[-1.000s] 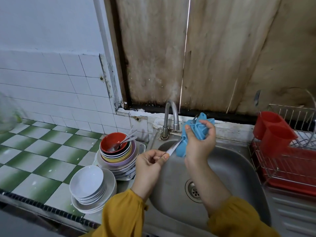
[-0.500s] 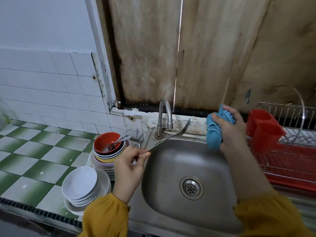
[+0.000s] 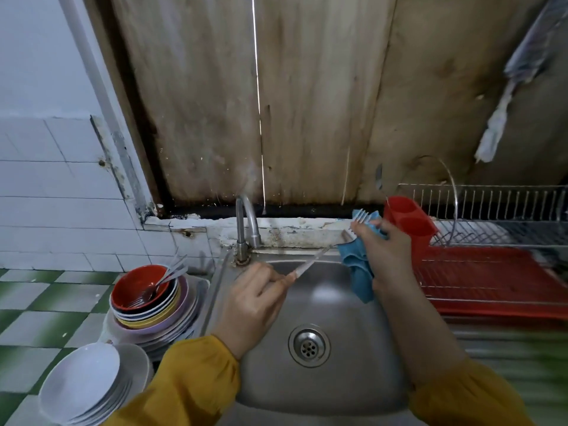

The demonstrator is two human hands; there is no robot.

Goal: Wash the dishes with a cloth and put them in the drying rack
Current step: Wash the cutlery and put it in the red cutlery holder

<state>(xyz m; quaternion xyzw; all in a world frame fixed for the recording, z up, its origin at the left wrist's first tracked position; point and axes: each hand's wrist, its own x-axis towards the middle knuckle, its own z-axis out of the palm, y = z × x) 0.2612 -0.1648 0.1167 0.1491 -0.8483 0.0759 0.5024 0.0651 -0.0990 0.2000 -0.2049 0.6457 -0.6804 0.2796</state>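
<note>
Fingers [image 3: 275,276] of the left hand [image 3: 252,302] are curled and pinch the handle end of 1 fork [image 3: 310,261], which runs diagonally up and to the right above the sink [image 3: 338,382]. Fingers [image 3: 364,232] of the right hand [image 3: 388,255] are curled round a blue cloth [image 3: 358,272], which is bunched about the fork's neck. The tines stick out above the cloth, just beside the red cutlery holder [image 3: 410,224]. The lower part of the cloth hangs loose below the right hand, over the basin. The cutlery holder has 2 round compartments and sits at the left end of the drying rack [image 3: 491,210], a wire frame over a red tray [image 3: 491,281], to the right of the sink. The tap [image 3: 246,222] stands at the sink's back rim, left of the fork. On the green-and-white tiled counter [image 3: 37,302] left of the sink stands 1 stack of coloured bowls [image 3: 150,315] on plates, the top red bowl holding several forks [image 3: 167,279]. Nearer the camera is 1 stack of white dishes [image 3: 80,385]. Both sleeves [image 3: 184,379] are mustard yellow.
</note>
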